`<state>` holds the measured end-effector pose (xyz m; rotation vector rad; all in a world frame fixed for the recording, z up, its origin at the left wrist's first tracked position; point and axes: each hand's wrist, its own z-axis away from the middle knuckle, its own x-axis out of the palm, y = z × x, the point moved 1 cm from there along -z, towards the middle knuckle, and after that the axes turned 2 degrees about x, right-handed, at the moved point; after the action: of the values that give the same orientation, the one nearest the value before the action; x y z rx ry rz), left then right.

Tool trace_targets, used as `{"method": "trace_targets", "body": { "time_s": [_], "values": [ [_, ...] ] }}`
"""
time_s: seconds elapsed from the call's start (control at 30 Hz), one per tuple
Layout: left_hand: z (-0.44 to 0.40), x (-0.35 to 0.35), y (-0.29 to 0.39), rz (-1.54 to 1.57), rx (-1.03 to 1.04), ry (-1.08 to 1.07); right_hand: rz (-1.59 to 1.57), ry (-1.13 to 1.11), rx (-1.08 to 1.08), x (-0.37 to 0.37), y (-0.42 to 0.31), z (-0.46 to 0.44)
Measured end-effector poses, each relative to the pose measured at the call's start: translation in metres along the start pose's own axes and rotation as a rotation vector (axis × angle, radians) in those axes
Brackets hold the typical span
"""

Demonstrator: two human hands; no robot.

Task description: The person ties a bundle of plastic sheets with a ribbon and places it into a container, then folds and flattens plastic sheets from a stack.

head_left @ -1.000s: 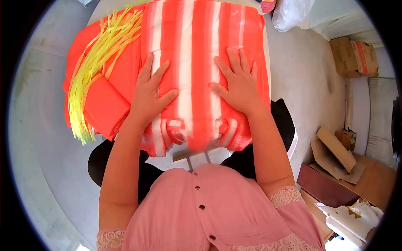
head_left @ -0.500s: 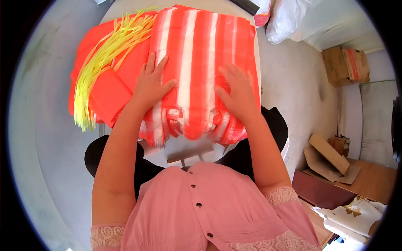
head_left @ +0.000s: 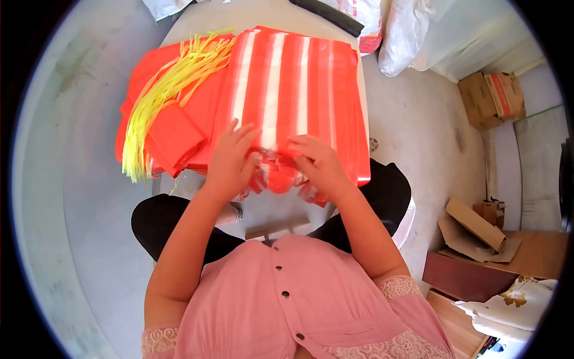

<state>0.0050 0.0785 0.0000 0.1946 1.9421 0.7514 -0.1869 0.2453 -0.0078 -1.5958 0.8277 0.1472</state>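
A stack of red-and-white striped plastic bags [head_left: 287, 90] lies on the table with its gathered front end hanging over the near edge. At the left side of that end, my left hand [head_left: 230, 161] has its fingers bent over the plastic and its thumb near the bunched part. My right hand [head_left: 323, 164] pinches the plastic from the other side, fingers curled toward the middle. Some of the plastic between the hands is blurred. Left of the stack lie folded red plastic sheets [head_left: 176, 134], with a bundle of yellow strips [head_left: 155, 96] across them.
A black roll [head_left: 332, 17] lies at the table's [head_left: 239, 15] far edge. White plastic sacks [head_left: 406, 36] stand beyond it on the right. Cardboard boxes [head_left: 490, 99] sit on the floor at right, and opened cardboard [head_left: 478, 230] rests on a brown cabinet [head_left: 466, 275].
Both hands have drawn back toward me and closer together, from lying flat on the stack to its bunched front end. The view has shifted slightly.
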Motion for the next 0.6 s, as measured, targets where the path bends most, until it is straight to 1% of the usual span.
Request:
{"method": "trace_targets", "body": {
  "time_s": [0.07, 0.2, 0.27, 0.3, 0.37, 0.4, 0.43, 0.5, 0.57, 0.6],
  "values": [
    [-0.001, 0.004, 0.014, 0.096, -0.019, -0.004, -0.292, 0.015, 0.27, 0.001, 0.0, -0.003],
    [-0.013, 0.017, 0.033, 0.231, -0.106, 0.025, -0.468, -0.05, 0.46, -0.006, -0.017, -0.009],
    [-0.021, 0.025, 0.03, 0.226, -0.106, 0.065, -0.531, -0.101, 0.585, -0.011, -0.026, -0.011],
    [-0.024, 0.028, 0.029, 0.223, -0.108, 0.084, -0.511, -0.082, 0.547, -0.01, -0.023, -0.011],
    [-0.027, 0.03, 0.028, 0.304, -0.192, 0.086, -0.471, -0.046, 0.473, -0.004, -0.014, -0.011],
    [-0.029, 0.029, 0.029, 0.344, -0.235, 0.087, -0.427, -0.068, 0.502, -0.006, -0.016, -0.011],
    [-0.031, 0.026, 0.032, 0.351, -0.236, 0.076, -0.382, -0.091, 0.531, -0.008, -0.022, -0.011],
    [-0.032, 0.019, 0.038, 0.363, -0.241, 0.054, -0.321, -0.075, 0.508, -0.006, -0.027, -0.013],
    [-0.029, 0.019, 0.032, 0.425, -0.206, 0.056, -0.288, 0.008, 0.408, 0.003, -0.031, -0.017],
    [-0.027, 0.02, 0.028, 0.457, -0.187, 0.057, -0.293, 0.0, 0.45, 0.003, -0.031, -0.019]
  ]
}}
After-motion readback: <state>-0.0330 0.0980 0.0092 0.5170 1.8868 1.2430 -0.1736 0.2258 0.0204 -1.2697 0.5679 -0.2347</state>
